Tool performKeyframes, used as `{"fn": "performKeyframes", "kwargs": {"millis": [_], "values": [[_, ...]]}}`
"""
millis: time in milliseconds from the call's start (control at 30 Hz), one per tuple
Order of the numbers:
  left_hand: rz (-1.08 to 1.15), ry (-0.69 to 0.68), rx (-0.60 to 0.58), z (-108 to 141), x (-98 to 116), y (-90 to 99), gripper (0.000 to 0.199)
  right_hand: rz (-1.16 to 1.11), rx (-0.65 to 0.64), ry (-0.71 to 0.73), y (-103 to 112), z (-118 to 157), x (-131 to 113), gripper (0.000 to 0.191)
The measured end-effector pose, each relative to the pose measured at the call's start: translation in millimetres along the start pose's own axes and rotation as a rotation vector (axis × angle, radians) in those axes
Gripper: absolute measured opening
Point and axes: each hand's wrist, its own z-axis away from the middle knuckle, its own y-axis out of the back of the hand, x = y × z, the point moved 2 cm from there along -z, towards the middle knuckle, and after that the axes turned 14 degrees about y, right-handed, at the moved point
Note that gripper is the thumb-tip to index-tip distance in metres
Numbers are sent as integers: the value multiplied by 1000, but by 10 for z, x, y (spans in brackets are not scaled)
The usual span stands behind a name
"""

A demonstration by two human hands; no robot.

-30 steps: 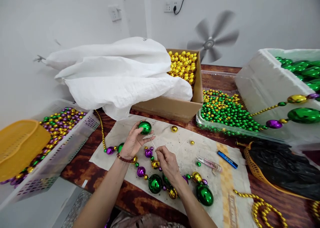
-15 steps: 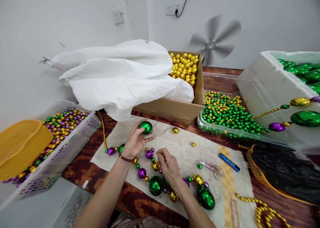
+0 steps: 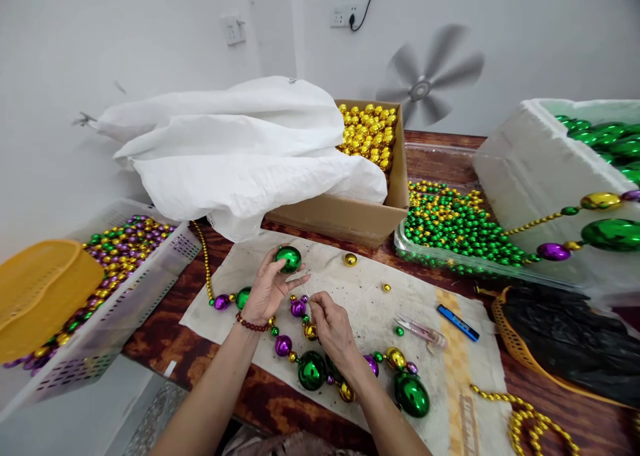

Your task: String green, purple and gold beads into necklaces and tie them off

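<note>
My left hand point(image 3: 269, 284) grips a large shiny green ball point(image 3: 289, 259) over the cloth, its other fingers partly spread. A thin pale needle-like rod point(image 3: 303, 284) runs from beneath that ball to my right hand point(image 3: 331, 324), whose thumb and forefinger pinch its near end. Whether the rod's tip is inside the ball I cannot tell. Below my hands lies a string of purple, gold and green beads point(image 3: 311, 371), partly covered by my right hand and forearm. Loose on the cloth point(image 3: 345, 289) are a gold ball point(image 3: 351, 259), a small gold bead point(image 3: 387, 287) and a small green bead point(image 3: 399, 331).
Thread snips point(image 3: 423, 331) and a blue box-like tool point(image 3: 457, 323) lie at right. A white sack point(image 3: 240, 156) drapes over a carton point(image 3: 345, 217) of gold balls. Bead bins stand left point(image 3: 125, 289) and right point(image 3: 480, 266); a fan point(image 3: 420, 89) spins behind.
My right hand has shifted slightly up and left, closer to the green ball. The left hand keeps hold of the ball, nearly unmoved. The view has moved very slightly.
</note>
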Motion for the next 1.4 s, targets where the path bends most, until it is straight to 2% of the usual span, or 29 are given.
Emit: {"fn": "performKeyframes", "kwargs": {"millis": [233,467,667,833,1000,1200,1400], "values": [[71,-33,58,-59,146,39,36,53,-84,59,42,65,0,20],[103,-45,44,-123,222,56,34,76,-140,20,68,228,71,21],[62,-54,22,-108,193,23,42,50,-129,-9,43,192,82,22],[56,-29,14,-90,88,-22,50,38,-84,-25,-8,91,62,22],[65,-17,12,-62,-12,-33,46,32,-19,-7,-58,-32,25,22],[51,-15,61,-56,6,32,45,3,-56,10,-58,-55,47,22],[40,-18,52,-61,-8,37,43,40,-61,6,-74,-65,6,22]]}}
